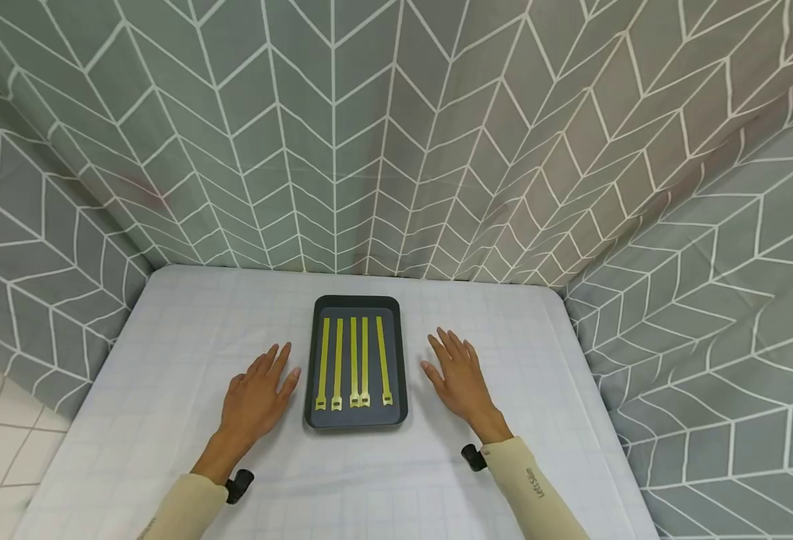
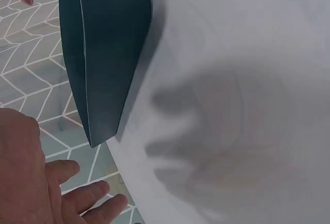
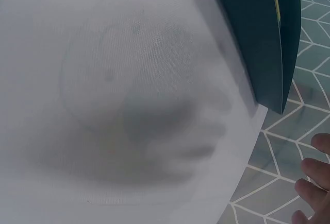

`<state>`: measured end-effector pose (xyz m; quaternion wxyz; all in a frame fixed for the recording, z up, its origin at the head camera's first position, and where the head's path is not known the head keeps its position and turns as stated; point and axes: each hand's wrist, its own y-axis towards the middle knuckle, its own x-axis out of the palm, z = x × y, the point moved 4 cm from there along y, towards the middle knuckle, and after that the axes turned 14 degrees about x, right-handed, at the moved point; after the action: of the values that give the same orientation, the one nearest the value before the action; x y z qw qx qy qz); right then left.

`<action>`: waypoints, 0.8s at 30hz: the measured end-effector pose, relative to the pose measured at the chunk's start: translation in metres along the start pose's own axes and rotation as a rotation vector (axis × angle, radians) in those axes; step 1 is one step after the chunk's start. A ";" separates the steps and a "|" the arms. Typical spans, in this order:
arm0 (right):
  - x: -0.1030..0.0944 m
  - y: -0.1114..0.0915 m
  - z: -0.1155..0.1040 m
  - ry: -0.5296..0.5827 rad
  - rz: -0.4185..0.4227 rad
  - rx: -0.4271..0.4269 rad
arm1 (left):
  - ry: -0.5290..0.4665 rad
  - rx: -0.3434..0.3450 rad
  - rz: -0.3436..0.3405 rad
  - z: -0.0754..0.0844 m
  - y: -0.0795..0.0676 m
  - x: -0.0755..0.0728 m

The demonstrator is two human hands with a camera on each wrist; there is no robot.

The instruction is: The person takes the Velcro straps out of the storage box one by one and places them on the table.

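Note:
A dark grey rectangular tray (image 1: 355,421) sits on the white-covered table. Several yellow-green strap-like cable ties (image 1: 353,360) lie lengthwise in it, their slotted heads toward the near end; two heads touch. To the tray's left is my left hand (image 1: 256,397), fingers loosely extended and holding nothing. My right hand (image 1: 462,382) is on the other side, fingers spread, also holding nothing. Neither hand touches the tray. In the left wrist view, the tray's outer wall (image 2: 111,54) rises beyond the left fingers (image 2: 85,195). Right fingers (image 3: 312,190) show at the right wrist view's edge.
A white cloth (image 1: 497,495) with a faint grid covers the table. Grey curtains (image 1: 369,135) with white chevron lines hang behind it and along both sides. Pale tiled floor (image 1: 4,435) shows at the left. Each wrist carries a small black device (image 1: 238,486).

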<state>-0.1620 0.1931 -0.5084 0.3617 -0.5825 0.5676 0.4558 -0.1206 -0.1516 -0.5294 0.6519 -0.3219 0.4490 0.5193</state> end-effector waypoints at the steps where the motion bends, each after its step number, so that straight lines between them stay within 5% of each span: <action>1: 0.001 0.000 -0.001 -0.001 -0.002 -0.001 | -0.004 0.000 0.000 0.000 0.000 0.001; 11: 0.011 0.000 -0.008 -0.010 -0.061 0.001 | -0.104 0.062 0.008 0.004 -0.007 0.013; 24: 0.016 0.002 -0.021 -0.017 -0.091 -0.043 | -0.357 0.028 0.019 0.003 -0.012 0.024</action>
<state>-0.1626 0.1682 -0.5164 0.3742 -0.6115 0.5273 0.4561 -0.1072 -0.1425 -0.5504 0.7207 -0.2112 0.3365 0.5681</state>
